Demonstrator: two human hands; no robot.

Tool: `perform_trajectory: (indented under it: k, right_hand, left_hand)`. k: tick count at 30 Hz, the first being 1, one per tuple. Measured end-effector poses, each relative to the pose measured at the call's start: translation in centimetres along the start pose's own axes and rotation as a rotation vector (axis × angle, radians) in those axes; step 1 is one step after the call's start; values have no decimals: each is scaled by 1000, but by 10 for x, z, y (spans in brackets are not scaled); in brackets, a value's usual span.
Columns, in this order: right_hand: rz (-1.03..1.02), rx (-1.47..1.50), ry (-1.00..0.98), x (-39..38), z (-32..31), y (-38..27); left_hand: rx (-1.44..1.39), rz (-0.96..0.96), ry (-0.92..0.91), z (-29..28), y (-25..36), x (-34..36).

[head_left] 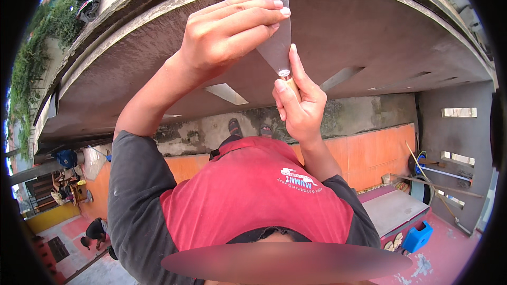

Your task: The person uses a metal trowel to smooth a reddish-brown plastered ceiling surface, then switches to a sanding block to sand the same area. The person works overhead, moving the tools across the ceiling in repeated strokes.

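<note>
A putty knife with a wide metal blade and a short wooden handle is held up in front of me, blade upward. My right hand is closed around the handle, its index finger pointing up beside the lower blade. My left hand lies across the upper blade, fingers together and bent over its face; its thumb is hidden. Behind the blade is a grey plastered wall, and the blade's tip comes near its upper edge.
Rectangular openings pierce the wall. Orange tiles cover part of the floor. To the right are a bench, a blue plastic stool and long poles. Another person is at the lower left.
</note>
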State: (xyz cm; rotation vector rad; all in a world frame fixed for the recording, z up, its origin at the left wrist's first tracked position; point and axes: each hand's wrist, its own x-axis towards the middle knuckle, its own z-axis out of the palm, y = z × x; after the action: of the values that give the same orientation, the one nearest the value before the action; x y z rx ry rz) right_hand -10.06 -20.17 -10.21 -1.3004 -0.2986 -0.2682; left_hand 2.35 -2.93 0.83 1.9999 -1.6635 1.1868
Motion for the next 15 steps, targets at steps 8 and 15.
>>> perform_trajectory:
  k: [8,15]
  right_hand:
    - [77,-18,62,0,4,-12]
    - [56,-21,62,4,4,-12]
  left_hand:
    - [-4,-1,30,1,-2,3]
    - [-2,-31,34,1,1,4]
